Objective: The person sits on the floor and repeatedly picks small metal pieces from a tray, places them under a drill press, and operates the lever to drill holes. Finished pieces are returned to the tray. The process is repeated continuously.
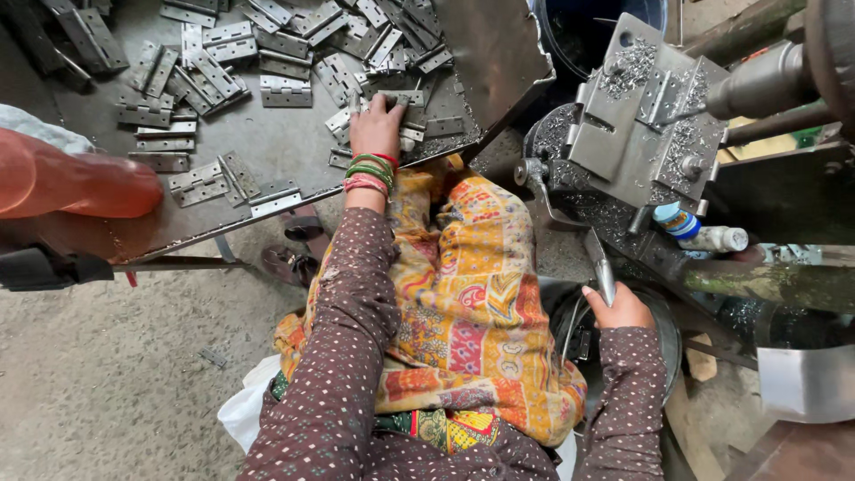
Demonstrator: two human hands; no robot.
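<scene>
Steel hinges point(267, 62) lie scattered over the grey metal tray point(267, 142), my one landmark in this head view. My left hand point(378, 125) reaches onto the tray's near right part, fingers curled down over one hinge point(396, 96) in the pile; whether I have it gripped I cannot tell. Green and red bangles point(370, 172) circle that wrist at the tray's near edge. Well right of the tray, my right hand point(619, 310) is closed around a metal lever point(598, 263) that hangs from the drilling jig point(646, 120), which is covered in shavings. Just beyond the tray's right corner sits a dark bucket point(592, 27).
</scene>
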